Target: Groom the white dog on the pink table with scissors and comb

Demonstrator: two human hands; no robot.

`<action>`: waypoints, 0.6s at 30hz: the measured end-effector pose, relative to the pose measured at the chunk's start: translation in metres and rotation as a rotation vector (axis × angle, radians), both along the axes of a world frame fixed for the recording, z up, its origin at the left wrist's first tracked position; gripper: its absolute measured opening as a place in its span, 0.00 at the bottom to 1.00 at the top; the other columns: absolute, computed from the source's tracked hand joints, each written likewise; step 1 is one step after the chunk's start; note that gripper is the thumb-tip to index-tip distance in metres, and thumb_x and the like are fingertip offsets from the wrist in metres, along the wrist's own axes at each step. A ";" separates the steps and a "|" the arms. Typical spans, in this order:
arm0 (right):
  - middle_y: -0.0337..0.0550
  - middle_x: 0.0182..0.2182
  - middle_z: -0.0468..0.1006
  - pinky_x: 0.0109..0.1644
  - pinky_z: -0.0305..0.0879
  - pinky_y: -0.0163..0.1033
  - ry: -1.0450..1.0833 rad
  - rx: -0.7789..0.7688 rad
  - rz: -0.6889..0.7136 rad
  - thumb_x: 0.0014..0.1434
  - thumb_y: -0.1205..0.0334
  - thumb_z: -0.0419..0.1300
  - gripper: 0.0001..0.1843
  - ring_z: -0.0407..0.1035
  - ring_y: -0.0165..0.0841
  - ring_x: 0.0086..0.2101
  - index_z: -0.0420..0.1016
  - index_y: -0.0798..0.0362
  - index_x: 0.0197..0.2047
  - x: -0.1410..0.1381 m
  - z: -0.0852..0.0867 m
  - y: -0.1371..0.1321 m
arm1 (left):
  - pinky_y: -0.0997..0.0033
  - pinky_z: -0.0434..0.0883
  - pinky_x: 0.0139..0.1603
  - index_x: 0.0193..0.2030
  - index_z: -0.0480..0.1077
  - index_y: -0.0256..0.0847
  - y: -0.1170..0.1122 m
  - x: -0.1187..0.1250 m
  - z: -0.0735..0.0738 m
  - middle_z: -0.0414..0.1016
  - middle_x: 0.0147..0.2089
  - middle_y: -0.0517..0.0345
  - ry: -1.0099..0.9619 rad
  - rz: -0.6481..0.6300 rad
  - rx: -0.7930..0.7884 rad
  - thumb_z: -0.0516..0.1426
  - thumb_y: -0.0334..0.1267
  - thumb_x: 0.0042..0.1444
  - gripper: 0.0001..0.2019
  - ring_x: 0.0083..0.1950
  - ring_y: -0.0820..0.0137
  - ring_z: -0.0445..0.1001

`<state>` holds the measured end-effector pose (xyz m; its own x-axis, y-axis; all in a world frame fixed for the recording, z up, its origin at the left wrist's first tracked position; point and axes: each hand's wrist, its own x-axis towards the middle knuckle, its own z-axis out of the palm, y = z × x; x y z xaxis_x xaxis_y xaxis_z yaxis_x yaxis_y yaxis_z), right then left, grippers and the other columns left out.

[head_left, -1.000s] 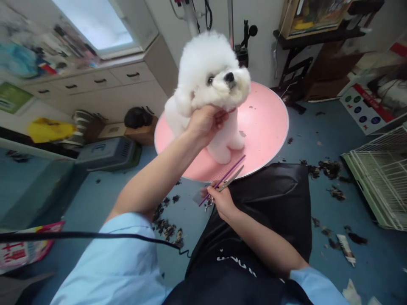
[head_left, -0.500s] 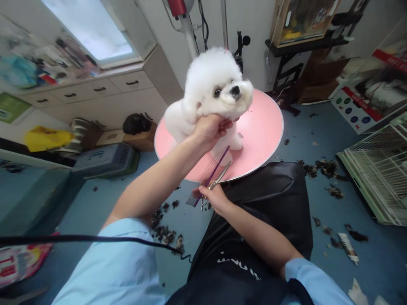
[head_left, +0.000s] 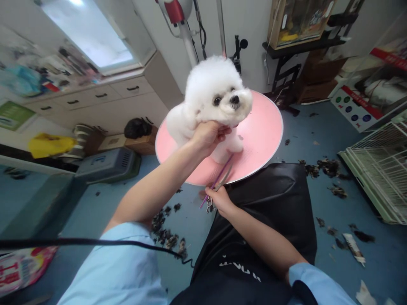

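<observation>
A small fluffy white dog (head_left: 210, 95) stands on a round pink grooming table (head_left: 263, 131). My left hand (head_left: 208, 134) is closed under the dog's chin and holds its head up. Lower, at the table's near edge, my right hand (head_left: 218, 199) grips a purple comb (head_left: 219, 178) together with silver scissors (head_left: 212, 199), both pointing up toward the dog's front legs. A black apron (head_left: 270, 220) covers my lap.
Clumps of dark cut fur (head_left: 324, 167) lie scattered on the blue floor. A grey pet carrier (head_left: 106, 163) sits left of the table, a white wire cage (head_left: 381, 169) at right. A black cord (head_left: 95, 242) crosses my left sleeve. White drawers (head_left: 104, 95) line the back wall.
My right hand turned the comb and scissors steeper and brought their tips in against the dog's front legs. The left hand kept its hold under the chin as the view shifted.
</observation>
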<state>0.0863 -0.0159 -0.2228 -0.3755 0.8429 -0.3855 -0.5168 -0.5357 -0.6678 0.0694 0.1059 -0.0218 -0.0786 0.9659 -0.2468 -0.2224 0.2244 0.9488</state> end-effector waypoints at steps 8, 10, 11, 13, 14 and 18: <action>0.34 0.24 0.76 0.35 0.78 0.44 0.009 -0.029 -0.034 0.38 0.49 0.76 0.27 0.80 0.39 0.30 0.66 0.49 0.33 -0.001 0.000 -0.006 | 0.78 0.55 0.21 0.36 0.71 0.36 0.002 -0.004 -0.002 0.74 0.26 0.55 0.020 0.028 0.018 0.57 0.24 0.46 0.09 0.26 0.75 0.68; 0.34 0.23 0.75 0.34 0.78 0.43 0.011 -0.019 -0.001 0.38 0.50 0.76 0.26 0.80 0.39 0.30 0.67 0.49 0.32 0.000 0.002 -0.006 | 0.78 0.55 0.22 0.36 0.71 0.37 0.001 -0.005 -0.002 0.74 0.26 0.56 0.025 0.034 0.033 0.57 0.24 0.45 0.10 0.26 0.74 0.68; 0.35 0.23 0.76 0.34 0.78 0.43 0.017 -0.012 -0.009 0.39 0.49 0.76 0.25 0.80 0.39 0.30 0.67 0.49 0.32 0.000 0.003 -0.006 | 0.77 0.55 0.22 0.36 0.71 0.37 0.000 -0.005 -0.001 0.73 0.25 0.56 0.029 0.035 0.034 0.58 0.25 0.45 0.10 0.27 0.74 0.69; 0.36 0.24 0.77 0.33 0.77 0.42 0.011 -0.026 -0.053 0.41 0.48 0.75 0.25 0.80 0.40 0.31 0.67 0.49 0.33 0.000 0.006 -0.006 | 0.77 0.55 0.22 0.35 0.71 0.37 -0.001 -0.004 0.000 0.72 0.25 0.56 0.040 0.028 0.016 0.57 0.25 0.44 0.10 0.26 0.74 0.68; 0.37 0.24 0.78 0.32 0.77 0.42 0.000 -0.043 -0.056 0.41 0.48 0.75 0.25 0.80 0.40 0.31 0.67 0.49 0.33 -0.001 0.006 -0.008 | 0.77 0.54 0.22 0.34 0.70 0.36 -0.002 -0.003 0.000 0.72 0.25 0.56 0.044 0.020 0.005 0.57 0.25 0.43 0.09 0.26 0.74 0.67; 0.38 0.24 0.79 0.34 0.77 0.44 0.048 -0.038 0.045 0.40 0.48 0.76 0.25 0.81 0.41 0.32 0.67 0.49 0.33 -0.003 0.005 -0.022 | 0.78 0.53 0.22 0.31 0.68 0.35 -0.001 -0.006 -0.003 0.68 0.23 0.57 0.027 0.004 0.008 0.56 0.25 0.43 0.06 0.25 0.76 0.66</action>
